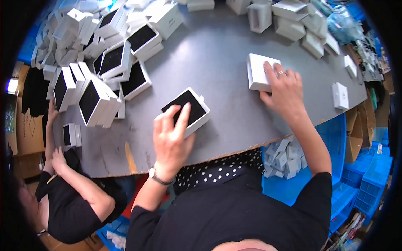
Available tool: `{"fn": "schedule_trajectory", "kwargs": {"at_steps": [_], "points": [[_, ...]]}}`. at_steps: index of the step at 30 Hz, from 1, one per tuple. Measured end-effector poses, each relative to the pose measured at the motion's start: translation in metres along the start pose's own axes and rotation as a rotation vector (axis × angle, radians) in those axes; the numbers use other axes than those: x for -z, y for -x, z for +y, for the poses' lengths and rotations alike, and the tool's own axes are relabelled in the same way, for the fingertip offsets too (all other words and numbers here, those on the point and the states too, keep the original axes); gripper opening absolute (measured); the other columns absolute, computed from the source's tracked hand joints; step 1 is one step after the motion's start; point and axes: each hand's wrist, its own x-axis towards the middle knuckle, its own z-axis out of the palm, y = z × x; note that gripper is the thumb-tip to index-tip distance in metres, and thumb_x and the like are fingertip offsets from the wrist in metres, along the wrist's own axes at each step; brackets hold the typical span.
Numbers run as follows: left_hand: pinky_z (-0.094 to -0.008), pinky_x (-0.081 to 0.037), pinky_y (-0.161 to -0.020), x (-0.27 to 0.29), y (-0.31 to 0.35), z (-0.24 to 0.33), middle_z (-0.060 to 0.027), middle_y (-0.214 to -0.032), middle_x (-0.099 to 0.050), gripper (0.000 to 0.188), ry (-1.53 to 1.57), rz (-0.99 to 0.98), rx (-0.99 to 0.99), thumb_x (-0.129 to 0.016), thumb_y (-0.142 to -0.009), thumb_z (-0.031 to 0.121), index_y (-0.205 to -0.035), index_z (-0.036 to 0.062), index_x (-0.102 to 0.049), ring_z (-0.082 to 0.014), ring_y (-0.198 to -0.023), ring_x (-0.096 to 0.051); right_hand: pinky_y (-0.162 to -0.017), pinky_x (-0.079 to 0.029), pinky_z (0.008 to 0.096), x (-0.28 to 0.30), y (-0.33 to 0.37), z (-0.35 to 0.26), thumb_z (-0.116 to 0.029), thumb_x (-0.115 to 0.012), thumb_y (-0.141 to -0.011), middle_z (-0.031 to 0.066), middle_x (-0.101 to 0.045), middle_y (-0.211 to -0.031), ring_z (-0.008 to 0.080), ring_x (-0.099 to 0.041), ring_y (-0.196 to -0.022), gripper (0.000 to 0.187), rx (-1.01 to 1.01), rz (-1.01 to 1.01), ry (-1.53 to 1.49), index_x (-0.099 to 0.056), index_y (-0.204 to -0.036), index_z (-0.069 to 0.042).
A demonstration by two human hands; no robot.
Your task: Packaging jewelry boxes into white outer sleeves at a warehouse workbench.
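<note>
My left hand (pixel 169 140) reaches over a small white box base (pixel 197 119) with a black insert. Its fingers are apart, the index and middle fingertips over the insert; whether they press on it I cannot tell. A small white tab sticks out of the base's far right edge. Farther right, my right hand (pixel 287 88) grips a closed-looking white box (pixel 256 72), fingers across its top and thumb at the near edge. Left of my left hand, several white box bases with black inserts (pixel 113 60) lean in an untidy pile.
White boxes (pixel 293 21) heap up at the far right, and two small ones (pixel 340 95) lie by the table's right edge. Below the table's front edge stands a blue crate (pixel 276 190) with small white boxes. At left, a co-worker's arms (pixel 79 180) reach toward the stacked bases.
</note>
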Motion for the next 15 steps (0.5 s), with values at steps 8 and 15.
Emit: {"fn": "schedule_trajectory", "kwargs": {"at_steps": [8, 15], "points": [[-0.0519, -0.033, -0.114, 0.02, -0.038, -0.008, -0.016, -0.158, -0.036, 0.101, 0.208, -0.415, -0.309, -0.087, -0.058, 0.018, -0.151, 0.0197, -0.048, -0.0421, -0.134, -0.04, -0.113, -0.036, 0.0541, -0.028, 0.035, 0.012, -0.023, -0.087, -0.06, 0.0199, -0.054, -0.136, 0.0442, -0.043, -0.138, 0.074, 0.203, 0.026, -0.5, -0.051, -0.122, -0.01], [-0.0458, -0.051, -0.1, 0.007, -0.028, 0.009, -0.0213, -0.145, -0.046, 0.116, -0.022, -0.464, -0.121, -0.094, -0.058, 0.045, -0.15, -0.0016, -0.041, -0.0404, -0.115, -0.05, -0.108, -0.042, 0.0518, -0.028, 0.067, -0.009, -0.021, -0.086, -0.056, 0.0201, -0.052, -0.135, 0.0433, -0.049, -0.127, 0.07, 0.297, 0.001, -0.722, -0.054, -0.118, -0.014]]}}
